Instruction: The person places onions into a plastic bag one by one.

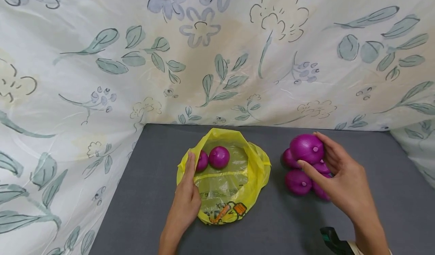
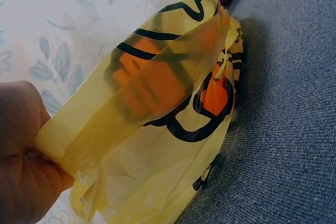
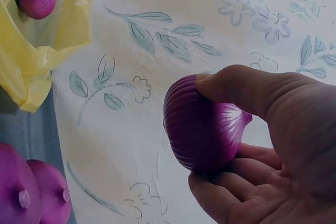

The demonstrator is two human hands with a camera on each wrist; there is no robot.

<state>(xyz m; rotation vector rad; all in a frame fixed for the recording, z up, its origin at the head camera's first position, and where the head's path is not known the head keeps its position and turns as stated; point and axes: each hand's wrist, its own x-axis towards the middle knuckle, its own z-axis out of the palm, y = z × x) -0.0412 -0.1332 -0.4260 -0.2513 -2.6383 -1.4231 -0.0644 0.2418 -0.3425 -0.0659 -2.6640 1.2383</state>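
A yellow plastic bag [image 1: 257,168] with a printed front stands with its mouth spread wide on the dark table. Two purple onions [image 1: 219,157] lie inside it. My left hand [image 1: 186,200] grips the bag's left rim; in the left wrist view the thumb and fingers pinch the yellow film. To the right, my right hand [image 1: 344,175] holds a purple onion [image 1: 306,149] between thumb and fingers, above a small group of onions [image 1: 298,182]. In the right wrist view the held onion [image 3: 202,124] shows its ribbed skin and pointed tip.
The dark grey table [image 1: 136,209] backs onto a floral-patterned sheet [image 1: 204,77] that also hangs at both sides. A dark strap-like piece [image 1: 334,241] is at the right wrist. Table surface lies between the bag and the onion group.
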